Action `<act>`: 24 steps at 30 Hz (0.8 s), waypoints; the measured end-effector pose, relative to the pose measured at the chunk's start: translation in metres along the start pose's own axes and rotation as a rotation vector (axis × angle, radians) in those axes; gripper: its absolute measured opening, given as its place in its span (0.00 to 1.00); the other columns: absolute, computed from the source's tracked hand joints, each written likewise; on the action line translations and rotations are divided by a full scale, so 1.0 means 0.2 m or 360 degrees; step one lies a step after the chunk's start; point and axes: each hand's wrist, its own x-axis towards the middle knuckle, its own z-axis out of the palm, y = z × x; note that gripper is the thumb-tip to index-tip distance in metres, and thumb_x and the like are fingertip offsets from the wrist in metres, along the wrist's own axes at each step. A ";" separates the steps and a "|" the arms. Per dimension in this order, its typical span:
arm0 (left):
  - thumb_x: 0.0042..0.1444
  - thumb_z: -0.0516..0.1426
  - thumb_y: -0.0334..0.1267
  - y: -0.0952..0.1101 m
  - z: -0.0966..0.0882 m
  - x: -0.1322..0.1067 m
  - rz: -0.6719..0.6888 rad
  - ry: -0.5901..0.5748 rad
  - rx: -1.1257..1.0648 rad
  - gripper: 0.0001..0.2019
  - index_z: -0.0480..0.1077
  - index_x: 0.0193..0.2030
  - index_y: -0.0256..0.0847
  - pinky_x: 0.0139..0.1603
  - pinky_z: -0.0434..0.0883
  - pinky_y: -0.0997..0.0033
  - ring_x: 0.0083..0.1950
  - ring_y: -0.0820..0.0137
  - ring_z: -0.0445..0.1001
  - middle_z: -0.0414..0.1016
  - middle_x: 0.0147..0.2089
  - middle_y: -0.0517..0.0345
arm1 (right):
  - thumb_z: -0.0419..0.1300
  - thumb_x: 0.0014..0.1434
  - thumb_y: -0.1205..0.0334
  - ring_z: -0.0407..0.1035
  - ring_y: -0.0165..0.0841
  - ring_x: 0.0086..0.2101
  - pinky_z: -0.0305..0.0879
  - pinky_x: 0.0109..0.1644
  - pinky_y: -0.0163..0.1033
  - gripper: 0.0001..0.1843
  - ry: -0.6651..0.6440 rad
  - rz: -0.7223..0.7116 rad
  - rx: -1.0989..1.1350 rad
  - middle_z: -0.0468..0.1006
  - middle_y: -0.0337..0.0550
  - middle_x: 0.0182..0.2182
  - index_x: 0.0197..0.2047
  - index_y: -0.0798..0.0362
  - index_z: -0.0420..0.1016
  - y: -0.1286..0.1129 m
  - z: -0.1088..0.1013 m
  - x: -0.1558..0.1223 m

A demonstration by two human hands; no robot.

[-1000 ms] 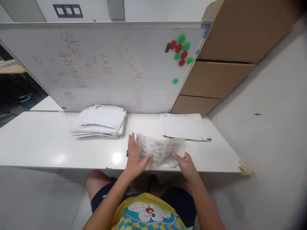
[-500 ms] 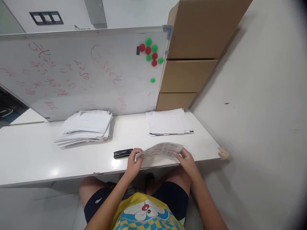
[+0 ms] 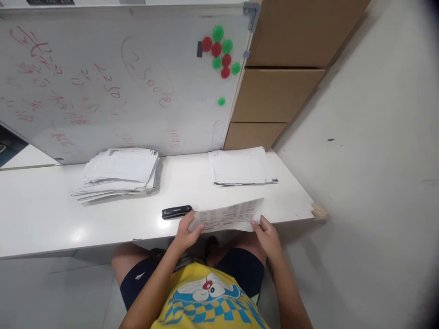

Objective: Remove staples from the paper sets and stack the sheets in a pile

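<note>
I hold a small bundle of printed sheets (image 3: pixel 228 214) at the front edge of the white table (image 3: pixel 51 219). My left hand (image 3: pixel 187 230) is closed on the bundle's left end, thumb on top. My right hand (image 3: pixel 267 230) grips its right end. A black stapler (image 3: pixel 176 212) lies on the table just left of my left hand, not touched.
A thick, untidy stack of papers (image 3: pixel 118 172) sits at the back left, a flatter stack (image 3: pixel 242 165) at the back right. A whiteboard (image 3: pixel 120 77) with red writing and coloured magnets (image 3: pixel 221 50) leans behind. Cardboard boxes (image 3: pixel 277 91) stand right of it, beside a wall.
The sheets went from pressed on the table to held at its edge with both hands. My left hand uncovered the stapler. The view tilted down and shifted right.
</note>
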 end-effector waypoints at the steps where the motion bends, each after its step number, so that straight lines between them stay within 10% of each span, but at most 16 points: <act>1: 0.59 0.54 0.47 0.01 -0.05 0.01 0.0042 0.0055 0.0104 0.13 0.71 0.44 0.43 0.48 0.70 0.59 0.46 0.61 0.74 0.76 0.43 0.49 | 0.60 0.53 0.45 0.74 0.45 0.42 0.69 0.48 0.48 0.20 -0.0021 0.0020 -0.0010 0.82 0.46 0.39 0.41 0.50 0.76 -0.01 -0.02 0.00; 8: 0.59 0.54 0.44 -0.09 -0.29 0.10 0.0084 -0.0466 0.1160 0.20 0.67 0.58 0.42 0.50 0.66 0.54 0.51 0.55 0.71 0.75 0.50 0.46 | 0.66 0.47 0.43 0.75 0.46 0.44 0.69 0.52 0.53 0.25 -0.0229 0.0189 0.0299 0.82 0.48 0.42 0.42 0.50 0.77 -0.02 0.00 0.03; 24: 0.63 0.52 0.43 -0.24 -0.25 0.07 0.0334 -0.0340 0.1453 0.12 0.68 0.48 0.39 0.39 0.64 0.62 0.40 0.61 0.73 0.76 0.41 0.49 | 0.68 0.44 0.41 0.74 0.49 0.46 0.67 0.54 0.54 0.27 -0.0361 0.0296 0.0349 0.82 0.48 0.43 0.43 0.50 0.78 -0.03 0.01 0.04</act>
